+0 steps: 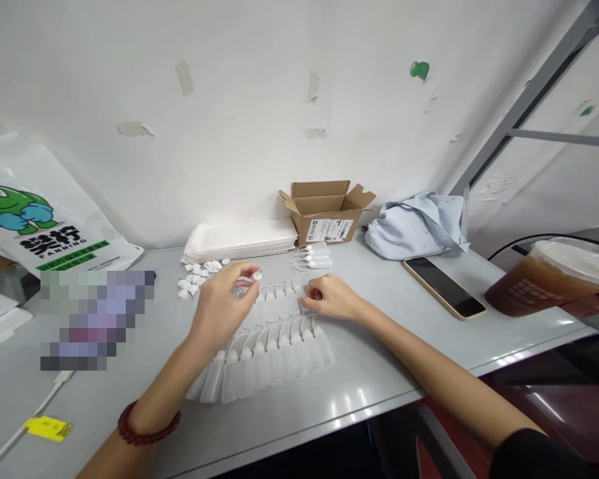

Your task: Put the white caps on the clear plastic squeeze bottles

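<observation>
Head view: a white cap is pinched by the grip of the left hand; rows of bottles are spread from four to five o'clock of it, loose caps at ten. The right hand is curled, its hold untellable. Bottles could be knocked askew by a brushing wrist!

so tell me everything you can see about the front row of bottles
The front row of bottles lies on the grey table, side by side and slightly fanned, bases toward the table's near edge. The bodies look slim, translucent and plastic, with white collars and thin, pale, curved tubes leading toward the back row of bottles. The left forearm overlaps the row's left end in view; whether the tube tips touch the back row is unclear.
</observation>
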Demonstrator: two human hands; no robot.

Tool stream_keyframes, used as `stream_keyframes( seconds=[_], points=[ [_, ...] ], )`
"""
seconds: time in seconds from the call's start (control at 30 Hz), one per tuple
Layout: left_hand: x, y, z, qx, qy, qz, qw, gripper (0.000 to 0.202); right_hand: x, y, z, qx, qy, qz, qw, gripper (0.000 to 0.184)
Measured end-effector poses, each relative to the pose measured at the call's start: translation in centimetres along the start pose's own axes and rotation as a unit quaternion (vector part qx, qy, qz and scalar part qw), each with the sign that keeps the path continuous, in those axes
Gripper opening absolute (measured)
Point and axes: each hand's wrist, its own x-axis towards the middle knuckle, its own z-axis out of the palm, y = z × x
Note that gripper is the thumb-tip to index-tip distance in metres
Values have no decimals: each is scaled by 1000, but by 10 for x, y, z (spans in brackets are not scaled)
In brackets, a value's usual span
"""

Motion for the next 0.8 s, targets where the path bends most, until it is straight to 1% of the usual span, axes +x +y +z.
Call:
stream_keyframes(
  seconds=[0.1,0.2,0.37,0.5,0.57,0.7,0.77,0.8],
  points=[
    [-9,13,6,-80,-23,-35,996,19,1,-1,1,-18,8,29,999,25],
    [-12,18,7,-131,-44,-74,988,21,3,0,4,-21,20,39,999,24],
    [-9,16,4,-161,-53,-133,976,26,4,6,7,-1,60,20,998,22],
    [-5,11,1,-177,-52,-152,971,28,3,10,9,48,115,-9,992,23],
    [-4,9,1,-220,-55,-160,961,29,1,9,8,80,144,-25,986,24],
    [-2,9,2,-306,-75,-203,927,32,-6,-1,6,141,183,-63,971,22],
    [-2,10,3,-327,-87,-225,914,32,-11,-8,3,175,189,-82,963,21],
    [-3,10,4,-336,-91,-234,908,32,-13,-11,2,201,181,-85,959,21]
  ],
)
